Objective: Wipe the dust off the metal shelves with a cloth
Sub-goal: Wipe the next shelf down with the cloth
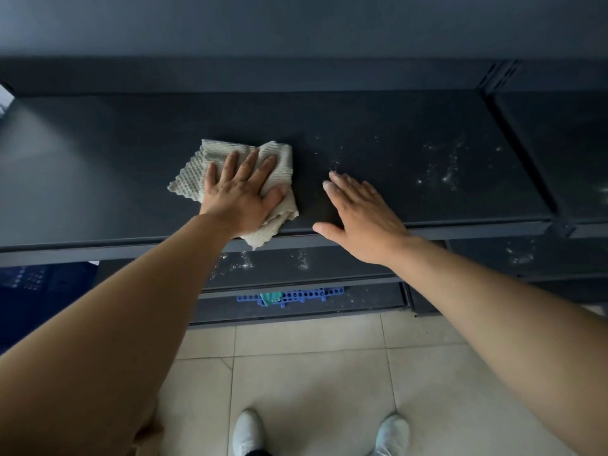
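On the top shelf [98, 166], my left hand [241, 195] presses the cloth [279, 159] flat; right hand [358, 218] rests open (holding nothing) beside it, nearer the dust [441, 169] lying rightward.

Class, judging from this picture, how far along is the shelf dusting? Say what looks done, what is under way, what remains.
Done: the left part of the top shelf looks free of dust. Under way: the left hand presses the cloth flat on it, the right hand resting open alongside. Remaining: white dust specks on the shelf's right part and on the lower shelf.
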Available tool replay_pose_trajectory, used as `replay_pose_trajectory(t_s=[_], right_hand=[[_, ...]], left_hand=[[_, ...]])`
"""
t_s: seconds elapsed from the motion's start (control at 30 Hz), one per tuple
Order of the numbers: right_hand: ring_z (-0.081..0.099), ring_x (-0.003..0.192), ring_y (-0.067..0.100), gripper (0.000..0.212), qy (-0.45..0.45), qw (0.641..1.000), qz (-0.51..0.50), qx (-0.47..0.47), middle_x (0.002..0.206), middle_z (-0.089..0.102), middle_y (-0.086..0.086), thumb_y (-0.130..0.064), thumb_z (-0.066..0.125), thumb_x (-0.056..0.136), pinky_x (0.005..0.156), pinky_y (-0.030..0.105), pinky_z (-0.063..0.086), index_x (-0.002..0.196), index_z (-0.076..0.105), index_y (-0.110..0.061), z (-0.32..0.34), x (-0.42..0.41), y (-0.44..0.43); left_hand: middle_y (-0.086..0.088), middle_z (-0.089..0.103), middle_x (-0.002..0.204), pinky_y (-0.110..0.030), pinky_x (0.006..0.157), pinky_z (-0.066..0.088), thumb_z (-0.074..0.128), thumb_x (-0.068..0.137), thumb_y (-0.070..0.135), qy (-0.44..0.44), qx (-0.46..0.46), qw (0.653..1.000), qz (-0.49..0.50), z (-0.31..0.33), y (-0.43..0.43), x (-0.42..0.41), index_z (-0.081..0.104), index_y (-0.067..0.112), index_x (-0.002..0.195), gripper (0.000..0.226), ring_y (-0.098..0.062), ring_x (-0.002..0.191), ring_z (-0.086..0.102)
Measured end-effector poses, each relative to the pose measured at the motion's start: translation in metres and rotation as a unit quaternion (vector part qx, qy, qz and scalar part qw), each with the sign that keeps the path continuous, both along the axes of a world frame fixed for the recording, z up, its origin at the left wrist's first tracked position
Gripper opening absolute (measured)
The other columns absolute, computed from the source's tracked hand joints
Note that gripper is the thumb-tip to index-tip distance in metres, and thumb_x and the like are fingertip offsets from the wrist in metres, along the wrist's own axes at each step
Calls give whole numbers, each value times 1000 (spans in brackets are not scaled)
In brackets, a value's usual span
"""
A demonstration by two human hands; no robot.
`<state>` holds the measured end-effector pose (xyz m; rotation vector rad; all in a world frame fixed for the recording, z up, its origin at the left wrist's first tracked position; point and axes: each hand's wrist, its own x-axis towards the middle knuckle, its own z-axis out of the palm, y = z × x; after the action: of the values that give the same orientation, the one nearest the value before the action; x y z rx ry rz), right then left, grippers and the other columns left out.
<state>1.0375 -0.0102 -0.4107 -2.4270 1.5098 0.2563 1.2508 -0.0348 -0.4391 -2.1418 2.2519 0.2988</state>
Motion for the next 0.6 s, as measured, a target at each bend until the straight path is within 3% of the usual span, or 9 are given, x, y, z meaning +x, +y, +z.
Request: replay_pose_trajectory(t_s=[0.3, 0.6], right_hand=[[-9, 147, 23, 83, -1, 1000, 14, -16, 160, -12, 8, -55, 36, 96, 119, 40, -3, 151, -5, -10, 2, -16, -6], [-9, 147, 23, 79, 23, 999, -6, -36, 160, -9, 7, -55, 30, 97, 120, 39, -3, 151, -5, -10, -1, -83, -7]], left_hand=[[8, -6, 157, -52, 114, -6, 10, 84, 72, -24, 19, 992, 126, 0, 18, -1, -2, 40, 145, 70, -23, 144, -10], [5, -8, 157, -52, 114, -8, 8, 85, 70, -17, 12, 996, 88, -1, 5, -87, -5, 38, 145, 70, -25, 143, -13]])
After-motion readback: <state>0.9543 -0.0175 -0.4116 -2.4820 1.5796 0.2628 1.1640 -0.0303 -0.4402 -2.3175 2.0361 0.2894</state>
